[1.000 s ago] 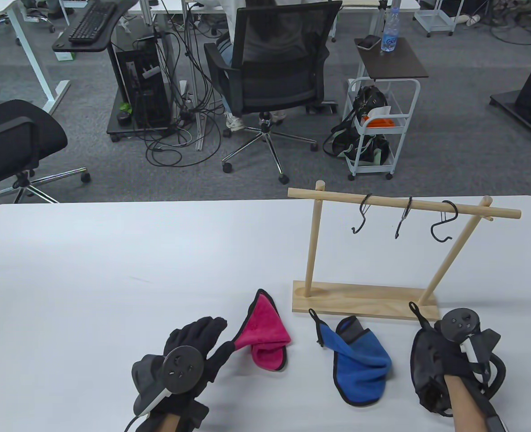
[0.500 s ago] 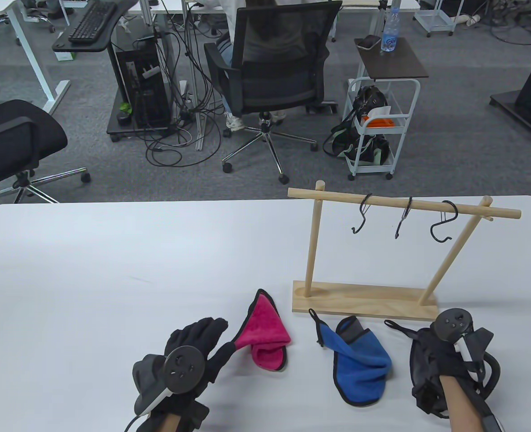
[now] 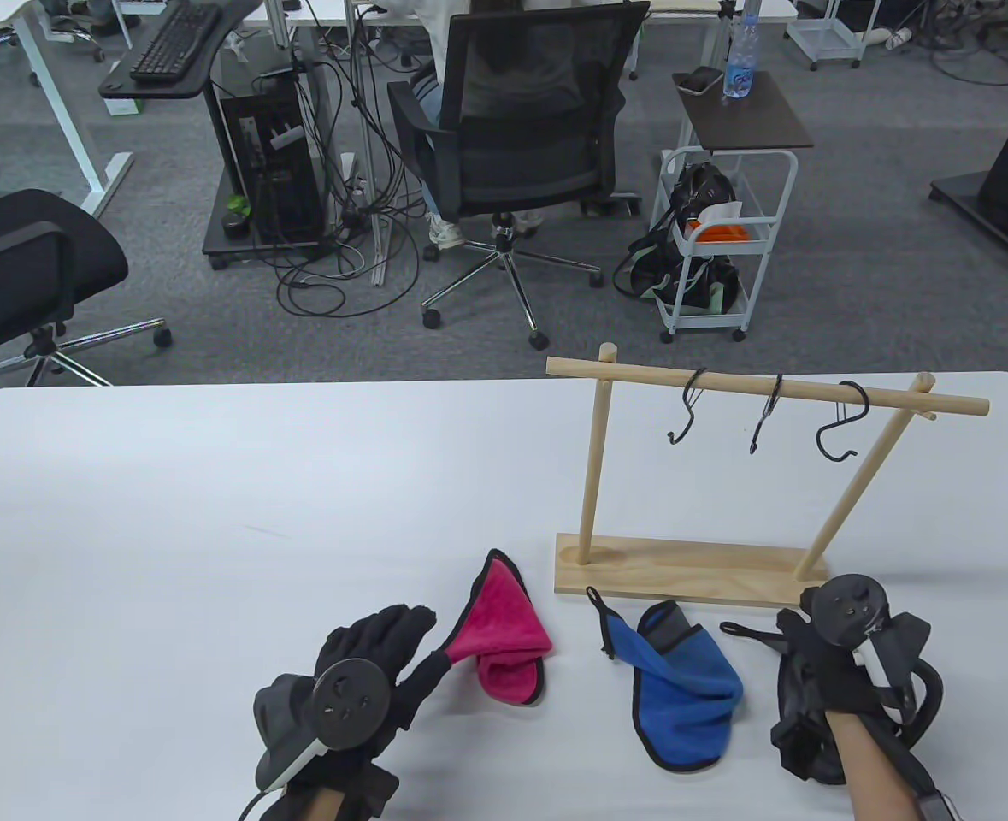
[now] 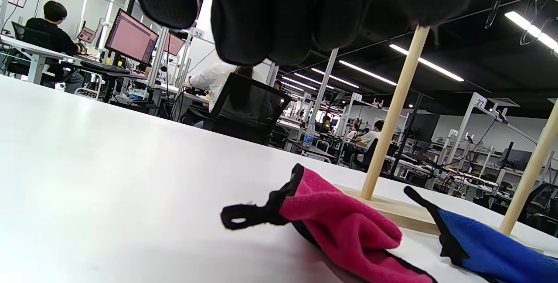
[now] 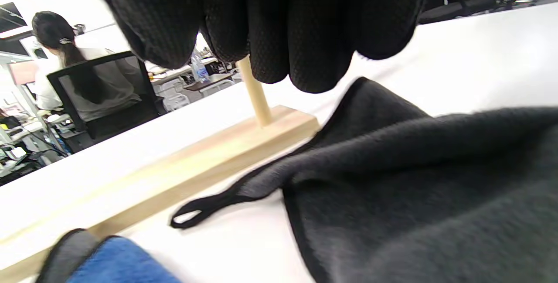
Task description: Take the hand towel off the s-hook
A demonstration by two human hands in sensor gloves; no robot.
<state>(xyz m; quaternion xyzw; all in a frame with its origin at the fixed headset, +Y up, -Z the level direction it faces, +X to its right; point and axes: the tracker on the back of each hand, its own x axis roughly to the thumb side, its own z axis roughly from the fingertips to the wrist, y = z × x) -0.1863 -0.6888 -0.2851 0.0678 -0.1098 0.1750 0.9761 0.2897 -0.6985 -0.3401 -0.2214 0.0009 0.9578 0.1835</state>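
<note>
Both hands down near worktop's front edge: right hand point(image 3: 837, 676) over dark grey towel point(image 3: 798, 727), grip unclear; left hand point(image 3: 358, 676) spread, holding nothing.

Behind the white tabletop point(image 3: 213, 479) a person sits in a black mesh office chair point(image 3: 525, 128), with the back turned to us. To the right of this chair stands a white rolling cart point(image 3: 722, 248) with a dark top, and on the top are a water bottle point(image 3: 740, 56) and a phone point(image 3: 698, 80). On the left side there is a keyboard point(image 3: 174, 38) on a dark tray, a computer tower point(image 3: 268, 167) with many loose cables point(image 3: 350, 256) on the grey carpet, and one more black chair point(image 3: 25, 265).
</note>
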